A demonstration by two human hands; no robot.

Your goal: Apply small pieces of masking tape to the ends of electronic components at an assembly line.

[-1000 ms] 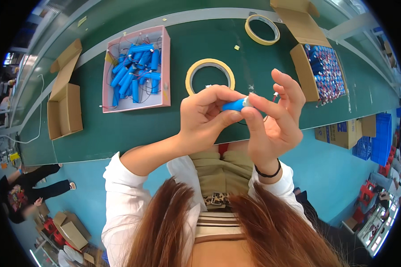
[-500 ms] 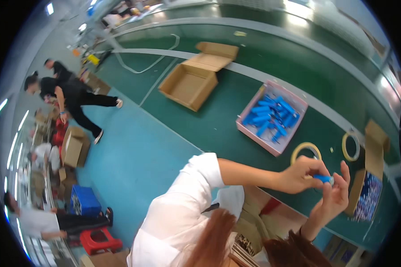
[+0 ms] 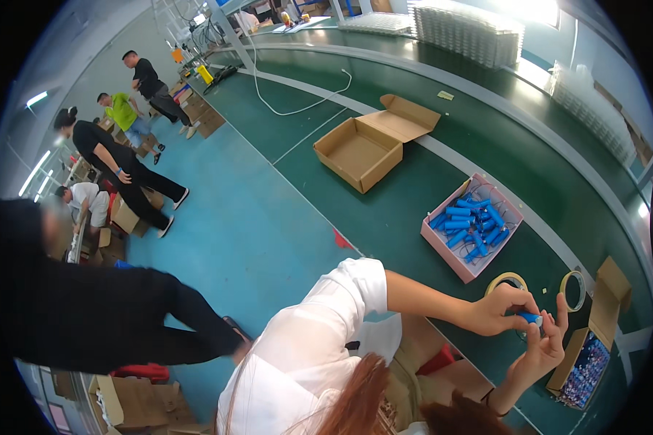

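A blue cylindrical battery (image 3: 531, 319) is held between my two hands over the green bench. My left hand (image 3: 502, 308) pinches one end of it between thumb and fingers. At the other end, the thumb and fingertips of my right hand (image 3: 545, 351) close on it, with the index finger pointing up. Beyond my left hand, a pink box (image 3: 442, 252) holds many similar blue batteries with thin wires. A yellowish tape roll (image 3: 510, 278) lies partly hidden behind my left hand. Another tape roll (image 3: 574, 291) is past my right fingers.
To my right stands an open cardboard box (image 3: 608, 301) full of small purple and white pieces. Another open cardboard box (image 3: 381, 172) sits farther along the green bench (image 3: 297, 159). A person in black (image 3: 123, 312) is close on my left; several people are farther back.
My view has swung, so the bench things appear lower and farther right. A person in black has come close at the left. Both hands still hold the blue battery.
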